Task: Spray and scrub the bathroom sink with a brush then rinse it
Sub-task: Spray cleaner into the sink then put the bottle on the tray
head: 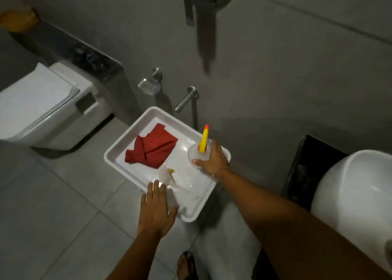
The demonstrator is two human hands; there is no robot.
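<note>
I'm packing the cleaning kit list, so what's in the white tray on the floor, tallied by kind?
Spray bottle, clear with a yellow trigger, under the right hand: 1
Red cloth, folded: 1
Brush, pale, by the left hand: 1
Total in the tray: 3

Right hand (214, 159) around spray bottle (198, 155) in white tray (118, 146); left hand (158, 207) flat beside brush (169, 178).

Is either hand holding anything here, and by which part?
The right hand grips the spray bottle around its clear body, below the yellow trigger. The left hand is open, holding nothing.
</note>
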